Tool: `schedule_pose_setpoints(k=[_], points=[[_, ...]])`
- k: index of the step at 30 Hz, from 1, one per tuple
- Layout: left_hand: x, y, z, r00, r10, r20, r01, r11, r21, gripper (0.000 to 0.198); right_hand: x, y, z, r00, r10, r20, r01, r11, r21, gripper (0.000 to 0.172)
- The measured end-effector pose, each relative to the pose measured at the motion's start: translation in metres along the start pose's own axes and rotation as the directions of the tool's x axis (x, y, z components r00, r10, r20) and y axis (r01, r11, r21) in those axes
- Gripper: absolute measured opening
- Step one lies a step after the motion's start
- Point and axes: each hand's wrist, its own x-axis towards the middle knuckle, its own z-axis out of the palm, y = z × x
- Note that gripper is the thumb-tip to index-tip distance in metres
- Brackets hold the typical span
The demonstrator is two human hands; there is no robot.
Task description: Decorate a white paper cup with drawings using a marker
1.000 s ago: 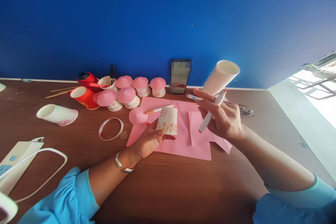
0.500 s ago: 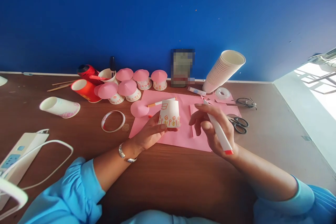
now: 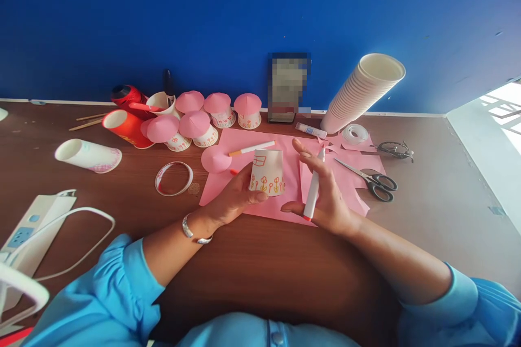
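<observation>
My left hand is closed around the lower part of an upside-down paper cup. Red and yellow flowers run along the cup's rim, and a red window outline is drawn near its base. To the right, a white marker with red ends rests in my right hand, its tip pointing up and away. The thumb and fingers of that hand are spread, with the marker lying across them. Pink paper sheets lie under both hands. Just behind the cup are an orange-ended marker and a pink paper cone.
Several decorated cups with pink cone roofs stand at the back. Black scissors, a tape roll, a glue stick and a tall cup stack are on the right. A power strip sits at left.
My right hand has turned and spread its fingers, swinging the marker so that its rear end lies nearer the thumb. The left hand keeps the cup almost in place. The view has shifted slightly.
</observation>
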Motion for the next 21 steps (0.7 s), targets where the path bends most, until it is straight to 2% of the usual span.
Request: schedule_pose_setpoints(k=[4, 8, 10, 12, 16, 19, 21], points=[[-0.002, -0.001, -0.003, 0.999, -0.024, 0.033, 0.022, 0.998, 0.056, 0.067, 0.001, -0.003, 0.001, 0.998, -0.025, 0.055, 0.029, 0.996, -0.086, 0.093], [-0.004, -0.001, -0.003, 0.995, -0.058, 0.076, 0.047, 0.989, 0.138, 0.065, 0.002, -0.006, 0.003, 0.998, -0.048, 0.032, 0.052, 0.989, -0.135, 0.086], [-0.004, 0.002, 0.000, 0.994, -0.055, 0.097, 0.037, 0.984, 0.175, 0.071, 0.001, -0.006, 0.003, 0.998, -0.061, 0.012, 0.062, 0.985, -0.161, 0.085], [-0.004, 0.004, 0.006, 0.994, -0.022, 0.110, -0.003, 0.975, 0.221, 0.086, 0.000, -0.006, 0.004, 0.997, -0.082, 0.014, 0.083, 0.977, -0.195, 0.084], [-0.004, 0.006, 0.014, 0.996, 0.080, 0.034, -0.087, 0.956, 0.281, 0.081, -0.003, -0.006, 0.007, 0.992, -0.116, 0.042, 0.123, 0.957, -0.262, 0.082], [-0.005, 0.004, 0.013, 0.999, 0.046, -0.018, -0.039, 0.965, 0.258, 0.075, -0.002, -0.007, 0.005, 0.991, -0.127, 0.038, 0.132, 0.960, -0.248, 0.085], [-0.005, 0.004, 0.011, 0.999, 0.009, -0.032, -0.003, 0.982, 0.187, 0.071, -0.001, -0.008, 0.002, 0.991, -0.128, 0.028, 0.131, 0.975, -0.179, 0.086]])
